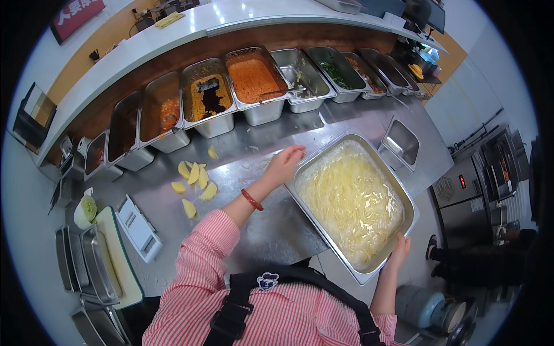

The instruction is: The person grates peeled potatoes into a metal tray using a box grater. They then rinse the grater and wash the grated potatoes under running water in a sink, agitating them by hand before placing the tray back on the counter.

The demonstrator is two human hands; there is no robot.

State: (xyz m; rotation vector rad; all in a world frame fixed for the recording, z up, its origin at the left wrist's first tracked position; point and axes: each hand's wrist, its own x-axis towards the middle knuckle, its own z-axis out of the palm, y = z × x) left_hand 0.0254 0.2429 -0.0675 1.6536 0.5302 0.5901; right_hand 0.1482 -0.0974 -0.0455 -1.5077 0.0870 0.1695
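A rectangular stainless steel pan (314, 221) holds thin pale-yellow shreds (350, 194), seemingly potato, in foamy water. Its near end juts past the edge of the steel table (268, 233). My right hand (397, 254) grips the pan's lower right wall, thumb up by the rim. At the opposite side, my left hand (285, 166) is close beside the rim with its fingers curled in; whether it touches the rim or holds a small thing cannot be told. Several pale-yellow wedges (194, 174) lie on the table to the left of my left arm.
Steel food pans of sauces and toppings (255, 75) line the table's back. A small steel pan (401, 140) stands right of the big one. On the left are a white mandoline slicer (137, 227) and a cutting board (123, 259). A gas cylinder (417, 307) and a person (480, 264) are at right.
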